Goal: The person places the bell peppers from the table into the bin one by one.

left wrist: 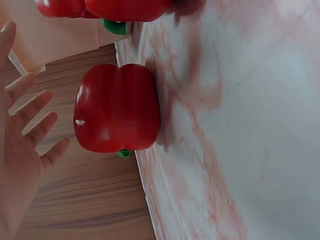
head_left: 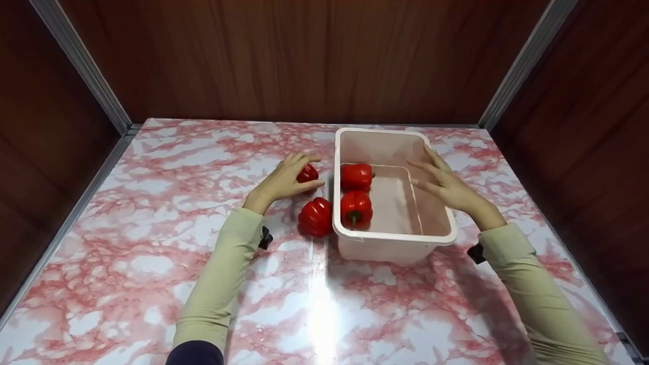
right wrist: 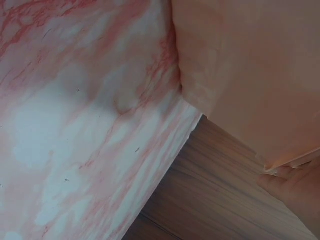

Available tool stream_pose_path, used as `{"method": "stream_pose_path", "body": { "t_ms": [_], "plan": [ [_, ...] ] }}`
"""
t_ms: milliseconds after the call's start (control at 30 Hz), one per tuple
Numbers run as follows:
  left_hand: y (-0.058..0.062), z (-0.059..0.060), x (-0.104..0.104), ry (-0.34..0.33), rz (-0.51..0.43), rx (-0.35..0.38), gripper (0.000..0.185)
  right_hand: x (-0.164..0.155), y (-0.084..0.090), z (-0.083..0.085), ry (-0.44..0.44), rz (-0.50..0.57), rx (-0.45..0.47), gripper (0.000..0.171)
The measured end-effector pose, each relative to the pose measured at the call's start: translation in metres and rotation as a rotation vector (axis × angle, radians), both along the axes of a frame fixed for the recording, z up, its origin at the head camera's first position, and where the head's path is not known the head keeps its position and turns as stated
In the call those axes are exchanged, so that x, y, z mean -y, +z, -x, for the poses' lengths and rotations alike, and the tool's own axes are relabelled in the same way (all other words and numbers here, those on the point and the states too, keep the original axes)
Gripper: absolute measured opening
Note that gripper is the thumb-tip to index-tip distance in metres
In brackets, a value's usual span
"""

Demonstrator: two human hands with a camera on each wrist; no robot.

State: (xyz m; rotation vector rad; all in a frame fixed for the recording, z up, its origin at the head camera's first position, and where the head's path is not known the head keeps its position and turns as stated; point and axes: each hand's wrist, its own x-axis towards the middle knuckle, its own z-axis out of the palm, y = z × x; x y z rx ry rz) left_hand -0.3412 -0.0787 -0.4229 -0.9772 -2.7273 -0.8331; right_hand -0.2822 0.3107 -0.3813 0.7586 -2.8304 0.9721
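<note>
In the head view my left hand (head_left: pixel 286 180) reaches over a red bell pepper (head_left: pixel 307 173) on the table. Its fingers are spread, and the left wrist view shows a gap between them and that pepper (left wrist: pixel 117 109), which has a short green stem. Another red bell pepper (head_left: pixel 316 217) sits nearer, beside the left wall of a pale pink plastic bin (head_left: pixel 395 237). Inside the bin, along its left side, lie two red peppers, a farther one (head_left: pixel 357 176) and a nearer one (head_left: pixel 356 207). My right hand (head_left: pixel 448 185) is at the bin's right rim, fingers extended over the inside.
The table (head_left: pixel 152 263) has a red-and-white marbled top. A brown wood-grain panel (head_left: pixel 279 61) stands behind it, with dark panels and metal corner posts at both sides. A bright light reflection runs down the table's middle.
</note>
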Motion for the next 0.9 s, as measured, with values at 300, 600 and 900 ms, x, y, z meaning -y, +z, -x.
{"method": "stream_pose_path", "body": {
  "t_ms": [300,600,900],
  "plan": [
    [-0.0026,0.0025,0.0001,0.007,0.004,-0.021,0.063,0.0,-0.0006,-0.0002,0.003,0.021,0.005,0.046],
    [-0.0059,0.0046,-0.0003,0.028,0.014,-0.014,0.065,0.0007,-0.0007,-0.0001,-0.005,0.016,-0.008,0.046],
    [-0.0088,0.0068,0.0001,0.049,0.03,0.003,0.067,0.0013,0.0,0.0002,-0.009,0.018,-0.008,0.048]
  ]
}}
